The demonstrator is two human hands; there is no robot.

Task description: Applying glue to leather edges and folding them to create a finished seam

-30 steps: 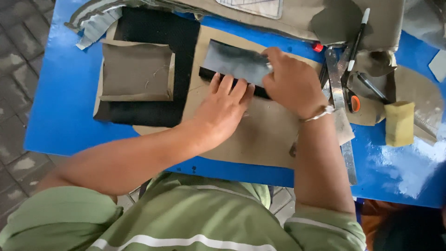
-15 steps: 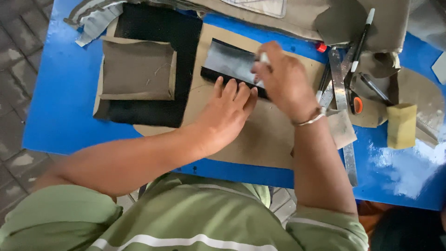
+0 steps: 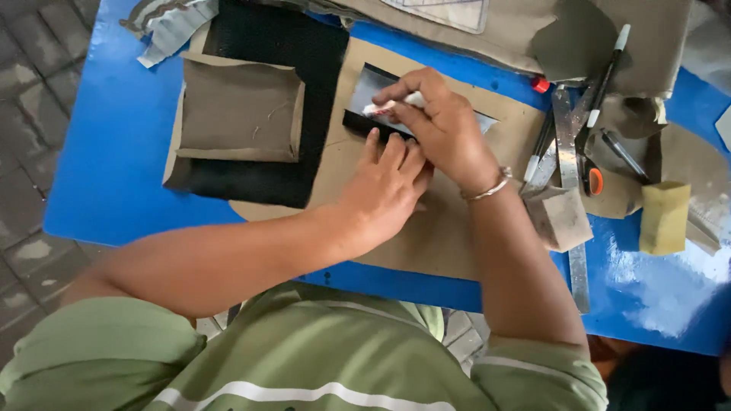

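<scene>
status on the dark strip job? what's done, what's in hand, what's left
Done, apparently: a folded brown fabric piece lies on the black mesh sheet. The scissors and metal ruler lie idle to the right. In hand: the left hand presses the dark strip onto brown paper; the right hand draws a white stick across it. Left: I cannot tell how much of the strip is covered.

Right grip point(image 3: 438, 125) pinching white chalk point(image 3: 396, 103) on black strip point(image 3: 365, 95); left grip point(image 3: 388, 186) pressing just beside, over brown cardboard point(image 3: 442, 221).
</scene>
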